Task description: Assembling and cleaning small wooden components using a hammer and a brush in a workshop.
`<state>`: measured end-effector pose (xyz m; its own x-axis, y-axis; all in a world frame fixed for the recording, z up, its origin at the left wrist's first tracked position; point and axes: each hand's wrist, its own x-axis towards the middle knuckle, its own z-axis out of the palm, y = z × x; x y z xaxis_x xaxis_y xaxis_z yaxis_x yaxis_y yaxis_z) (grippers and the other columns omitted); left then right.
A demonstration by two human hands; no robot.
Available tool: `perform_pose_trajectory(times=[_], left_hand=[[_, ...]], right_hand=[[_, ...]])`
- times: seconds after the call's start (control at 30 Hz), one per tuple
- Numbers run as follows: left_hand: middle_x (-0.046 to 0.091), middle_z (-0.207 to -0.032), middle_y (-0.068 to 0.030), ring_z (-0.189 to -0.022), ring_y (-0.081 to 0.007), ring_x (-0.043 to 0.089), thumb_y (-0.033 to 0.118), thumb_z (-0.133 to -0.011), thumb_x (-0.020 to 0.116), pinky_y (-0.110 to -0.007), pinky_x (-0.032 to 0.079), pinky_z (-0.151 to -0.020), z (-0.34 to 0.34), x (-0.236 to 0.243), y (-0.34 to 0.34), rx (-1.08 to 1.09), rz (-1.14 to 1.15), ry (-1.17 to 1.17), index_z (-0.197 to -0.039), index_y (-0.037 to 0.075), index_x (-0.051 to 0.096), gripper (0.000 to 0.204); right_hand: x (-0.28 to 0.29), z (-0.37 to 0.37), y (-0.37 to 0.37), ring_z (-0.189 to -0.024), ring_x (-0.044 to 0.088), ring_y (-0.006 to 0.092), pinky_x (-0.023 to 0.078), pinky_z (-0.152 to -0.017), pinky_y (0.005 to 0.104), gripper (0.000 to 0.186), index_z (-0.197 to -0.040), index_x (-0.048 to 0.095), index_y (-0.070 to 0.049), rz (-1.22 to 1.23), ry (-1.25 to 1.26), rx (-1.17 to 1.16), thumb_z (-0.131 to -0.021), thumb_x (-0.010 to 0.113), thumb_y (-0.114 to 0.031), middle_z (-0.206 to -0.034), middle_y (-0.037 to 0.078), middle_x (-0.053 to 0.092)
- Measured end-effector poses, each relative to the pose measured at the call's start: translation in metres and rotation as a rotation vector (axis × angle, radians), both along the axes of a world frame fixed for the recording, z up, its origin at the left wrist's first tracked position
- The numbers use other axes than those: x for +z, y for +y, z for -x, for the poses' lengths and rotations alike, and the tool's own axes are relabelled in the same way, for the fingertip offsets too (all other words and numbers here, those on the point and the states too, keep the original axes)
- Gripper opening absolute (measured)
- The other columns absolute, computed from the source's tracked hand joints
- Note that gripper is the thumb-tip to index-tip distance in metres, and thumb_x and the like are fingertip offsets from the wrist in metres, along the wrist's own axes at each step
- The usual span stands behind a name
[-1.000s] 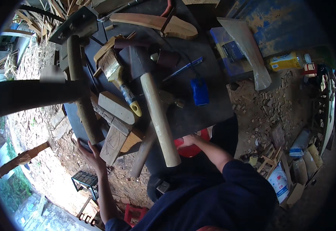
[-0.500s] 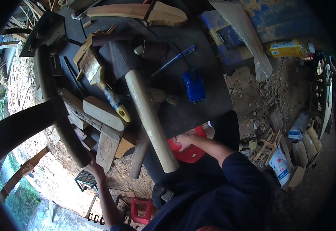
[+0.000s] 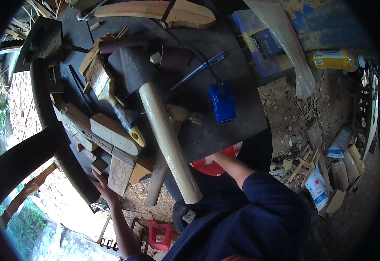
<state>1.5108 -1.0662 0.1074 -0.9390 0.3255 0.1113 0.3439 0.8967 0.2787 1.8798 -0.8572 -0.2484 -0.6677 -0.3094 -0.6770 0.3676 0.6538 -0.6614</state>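
Note:
My left hand (image 3: 104, 188) is at the tabletop's left front edge, fingers extended beside small wood blocks (image 3: 99, 165) and partly behind a dark log-like bar (image 3: 75, 176). My right hand (image 3: 211, 160) is closed on a red plastic stool (image 3: 222, 167) below the front edge, partly hidden by it. On the dark tabletop (image 3: 238, 108) lie a hammer with a pale wooden handle (image 3: 168, 143), a paintbrush (image 3: 122, 117), several wood blocks (image 3: 118, 135), a blue tape-measure-like case (image 3: 222, 102), a pen (image 3: 205, 65) and a sandpaper roll (image 3: 175, 58).
A plastic bottle (image 3: 333, 59), plastic bag (image 3: 301, 82) and flat case (image 3: 264, 43) sit at the right. A dark beam (image 3: 20, 152) crosses the left. Wood scraps (image 3: 305, 161) and white sacks (image 3: 318, 189) lie on the floor; a red stool (image 3: 159, 224) stands below.
The view has shifted, with tabletop items appearing further left overall. The dark bar and beam at left appear lower and further left, now partly covering my left hand. My right hand stays at the stool.

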Motion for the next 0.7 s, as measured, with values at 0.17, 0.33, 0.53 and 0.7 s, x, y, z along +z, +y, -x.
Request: perform_pose_trajectory(times=[0.17,0.33,0.53,0.7], left_hand=[[0.042,-0.158,-0.0286,-0.143,-0.0405,0.047,0.054,-0.108,0.054,-0.053,0.037,-0.119,-0.001,-0.002,0.012,0.328,-0.548,-0.331,-0.167,0.002,0.026,0.083],[0.053,-0.150,-0.0304,-0.137,-0.0385,0.053,0.044,-0.109,0.059,-0.045,0.036,-0.119,0.012,-0.002,0.013,0.126,-0.396,-0.009,-0.155,-0.010,0.041,0.073],[0.047,-0.157,-0.0268,-0.141,-0.0396,0.052,0.049,-0.103,0.064,-0.049,0.042,-0.116,0.022,-0.012,0.000,0.096,-0.351,0.059,-0.166,0.005,0.032,0.084],[0.056,-0.146,-0.0275,-0.132,-0.0442,0.058,0.051,-0.103,0.063,-0.049,0.047,-0.109,0.016,-0.007,0.000,0.142,-0.303,0.170,-0.160,0.001,0.042,0.079]], right_hand=[[-0.004,0.011,0.021,-0.115,0.066,0.0369,0.053,-0.102,0.0463,0.071,-0.114,0.077,-0.002,-0.074,0.023,-0.012,-0.083,0.074,-0.066,-0.117,0.024,0.071],[-0.020,0.012,0.069,-0.108,0.069,0.0353,0.055,-0.096,0.0459,0.066,-0.111,0.078,-0.002,-0.182,0.068,0.021,-0.085,0.073,-0.062,-0.110,0.022,0.073],[-0.059,0.033,0.138,-0.099,0.073,0.0334,0.057,-0.090,0.0455,0.060,-0.108,0.078,-0.003,-0.336,0.152,0.064,-0.087,0.072,-0.059,-0.101,0.021,0.076],[0.000,0.062,0.124,-0.091,0.076,0.0318,0.060,-0.085,0.0451,0.055,-0.105,0.079,-0.004,-0.226,0.285,-0.090,-0.089,0.071,-0.056,-0.094,0.019,0.078]])
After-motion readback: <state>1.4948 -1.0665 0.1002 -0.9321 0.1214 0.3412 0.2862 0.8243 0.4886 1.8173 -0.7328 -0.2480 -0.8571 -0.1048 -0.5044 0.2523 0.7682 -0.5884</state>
